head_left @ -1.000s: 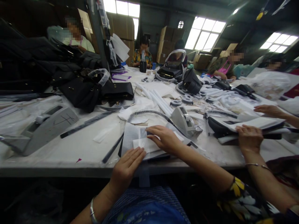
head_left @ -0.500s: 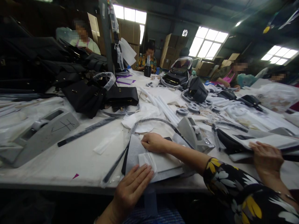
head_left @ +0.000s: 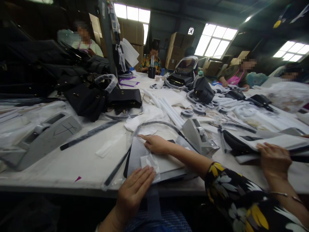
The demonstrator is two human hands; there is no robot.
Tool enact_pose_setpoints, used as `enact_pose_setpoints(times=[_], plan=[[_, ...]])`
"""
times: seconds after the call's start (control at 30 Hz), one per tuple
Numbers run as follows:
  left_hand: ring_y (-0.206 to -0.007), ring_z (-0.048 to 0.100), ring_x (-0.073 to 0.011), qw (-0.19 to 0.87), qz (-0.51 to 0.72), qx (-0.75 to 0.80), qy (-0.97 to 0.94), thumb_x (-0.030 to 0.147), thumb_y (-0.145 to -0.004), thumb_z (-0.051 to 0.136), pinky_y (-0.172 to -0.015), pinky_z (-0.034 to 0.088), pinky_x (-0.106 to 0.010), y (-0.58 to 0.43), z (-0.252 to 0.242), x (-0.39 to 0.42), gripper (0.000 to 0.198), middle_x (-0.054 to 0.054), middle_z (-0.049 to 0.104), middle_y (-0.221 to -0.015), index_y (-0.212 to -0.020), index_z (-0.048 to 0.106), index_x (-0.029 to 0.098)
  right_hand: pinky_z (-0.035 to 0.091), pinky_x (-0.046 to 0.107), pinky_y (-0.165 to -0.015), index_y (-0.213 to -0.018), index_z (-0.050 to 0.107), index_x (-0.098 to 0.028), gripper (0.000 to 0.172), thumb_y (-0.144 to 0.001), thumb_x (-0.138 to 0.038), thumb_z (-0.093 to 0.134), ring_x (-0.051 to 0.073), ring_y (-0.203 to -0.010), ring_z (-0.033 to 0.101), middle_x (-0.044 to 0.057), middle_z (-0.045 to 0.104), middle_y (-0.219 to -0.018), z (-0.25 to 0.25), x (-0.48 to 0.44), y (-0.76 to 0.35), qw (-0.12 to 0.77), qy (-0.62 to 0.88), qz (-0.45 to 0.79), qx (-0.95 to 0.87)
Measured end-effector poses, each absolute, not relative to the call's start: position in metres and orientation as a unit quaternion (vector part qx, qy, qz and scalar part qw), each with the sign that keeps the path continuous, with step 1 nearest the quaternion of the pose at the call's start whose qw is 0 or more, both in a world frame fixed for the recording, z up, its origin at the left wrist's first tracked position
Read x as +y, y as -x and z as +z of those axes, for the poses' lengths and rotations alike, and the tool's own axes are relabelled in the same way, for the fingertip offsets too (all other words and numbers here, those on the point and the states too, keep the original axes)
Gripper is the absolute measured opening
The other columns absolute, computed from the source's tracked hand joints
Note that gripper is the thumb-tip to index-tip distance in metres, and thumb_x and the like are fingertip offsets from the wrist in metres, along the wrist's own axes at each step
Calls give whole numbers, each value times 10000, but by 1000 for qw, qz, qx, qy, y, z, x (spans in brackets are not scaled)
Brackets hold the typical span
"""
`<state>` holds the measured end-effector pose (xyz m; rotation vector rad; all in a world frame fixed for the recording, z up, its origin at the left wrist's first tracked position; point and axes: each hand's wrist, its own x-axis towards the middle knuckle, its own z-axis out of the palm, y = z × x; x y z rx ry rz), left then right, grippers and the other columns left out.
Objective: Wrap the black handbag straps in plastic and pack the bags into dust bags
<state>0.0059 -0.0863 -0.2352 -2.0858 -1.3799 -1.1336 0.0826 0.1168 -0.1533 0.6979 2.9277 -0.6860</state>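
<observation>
My left hand [head_left: 136,190] lies flat with fingers stretched out on a piece of clear film or thin paper [head_left: 150,163] at the table's front edge; its thumb is hidden. Under it is a flat handbag [head_left: 135,157] covered with grey and white sheets, a black edge showing at its left. A plastic-wrapped strap [head_left: 154,123] arches behind it. A co-worker's hand [head_left: 154,144], in a floral sleeve from the right, rests on the same sheets, index finger extended. My right hand is not in view.
Grey tape dispensers stand right [head_left: 200,135] and left [head_left: 45,138]. The co-worker's other hand [head_left: 275,159] is on another flat black bag [head_left: 235,143]. Black handbags [head_left: 84,100] pile up at left. White rolls [head_left: 170,111] and wrapped straps lie behind. Several people sit further back.
The co-worker's hand on the sheets has shifted slightly left and back, its index finger now stretched out. My left hand stays pressed on the film. The view has shifted slightly.
</observation>
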Motion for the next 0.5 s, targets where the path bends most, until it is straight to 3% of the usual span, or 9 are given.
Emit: enact_pose_setpoints(times=[0.1, 0.23, 0.3, 0.4, 0.5], plan=[[-1296, 550, -208, 200, -398, -501, 742, 39, -990, 411, -1080, 461, -384, -6, -235, -85, 375, -101, 680, -1282, -1303, 607, 104, 474, 369, -1010, -1468, 467, -181, 507, -963, -178, 504, 256, -1235, 602, 124, 625, -1359, -141, 111, -92, -6, -197, -226, 954], [-1275, 570, -203, 209, -391, -503, 742, 53, -991, 421, -1062, 485, -384, -6, -236, -85, 371, -89, 684, -1278, -1310, 601, 117, 493, 362, -1010, -1342, 574, -171, 364, -982, -206, 533, 220, -1178, 622, 108, 681, -1259, -135, 73, -150, -253, -172, -187, 934], [-1266, 578, -203, 209, -389, -506, 741, 60, -992, 426, -1053, 496, -388, -6, -237, -85, 375, -84, 682, -1283, -1321, 592, 129, 506, 326, -1000, -1279, 603, -170, 308, -975, -187, 559, 186, -1134, 633, 89, 709, -1185, -146, 47, -188, -328, -117, -157, 924], [-1265, 581, -200, 203, -392, -509, 739, 52, -983, 440, -1056, 499, -390, -5, -240, -84, 388, -81, 679, -1289, -1334, 580, 142, 474, 353, -1073, -1301, 596, -173, 322, -984, -163, 544, 183, -1205, 600, 66, 696, -1247, -181, 10, -233, -275, -2, -67, 959], [-1266, 581, -197, 196, -395, -508, 740, 28, -961, 473, -1067, 494, -391, -5, -242, -85, 412, -79, 676, -1295, -1341, 573, 151, 446, 438, -1107, -1365, 566, -221, 379, -1004, -138, 486, 217, -1327, 517, 45, 607, -1394, -223, -11, -244, -214, 14, 25, 976]])
